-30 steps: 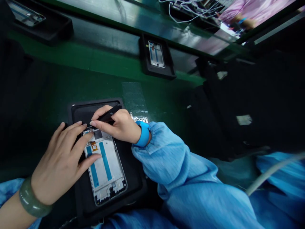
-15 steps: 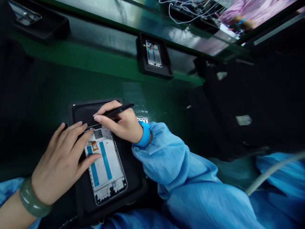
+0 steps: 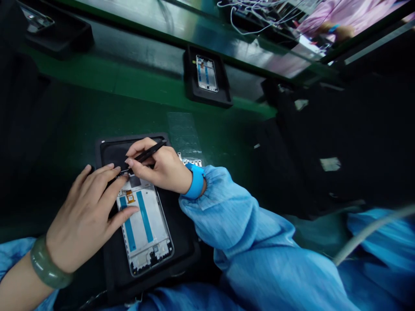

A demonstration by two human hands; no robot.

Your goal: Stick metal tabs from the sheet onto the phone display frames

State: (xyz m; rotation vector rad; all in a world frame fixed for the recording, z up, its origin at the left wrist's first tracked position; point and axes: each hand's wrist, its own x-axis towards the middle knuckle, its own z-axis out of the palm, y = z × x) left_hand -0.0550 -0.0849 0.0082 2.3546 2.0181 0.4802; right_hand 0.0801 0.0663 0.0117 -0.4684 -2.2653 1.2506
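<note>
A phone frame (image 3: 158, 235) lies in a black foam tray (image 3: 186, 255), its silvery inner side up. Two blue strips (image 3: 144, 216) and an orange flex connector (image 3: 130, 197) show on it. My left hand (image 3: 86, 211) is open, palm down, with its fingertips at the frame's upper left edge and its thumb over the strips. My right hand (image 3: 162, 168) pinches a slim black pen-shaped tool (image 3: 151, 151), slanted down toward the top of the frame. The tool's tip is hard to make out between the hands.
A clear sheet with small white-edged pieces (image 3: 194, 163) lies beyond my right wrist. Farther back, another black tray (image 3: 208, 97) holds a phone frame (image 3: 207, 73). One more tray (image 3: 69, 41) stands at the far left. Dark stacked shapes (image 3: 317, 142) fill the right; a person in pink (image 3: 340, 17) is across the bench.
My right hand has tipped the black tool lower and shifted slightly left, its fingers nearer the frame's top edge. My left hand stays on the frame.
</note>
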